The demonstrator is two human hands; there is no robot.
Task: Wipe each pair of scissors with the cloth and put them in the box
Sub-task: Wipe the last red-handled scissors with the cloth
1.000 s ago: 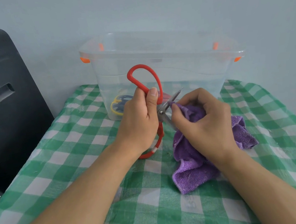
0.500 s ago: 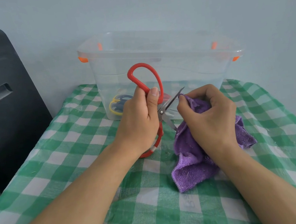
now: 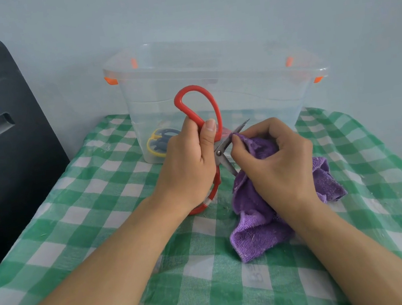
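Head view: my left hand (image 3: 191,161) grips the red scissors (image 3: 214,135), blades apart, my right hand (image 3: 276,160) pinches cloth (image 3: 259,231) on a blade; one pair (image 3: 160,142) in the box (image 3: 259,96), this one unboxed.

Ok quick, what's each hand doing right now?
Left hand: gripping the red scissors by the handle.
Right hand: pinching the purple cloth on a blade.
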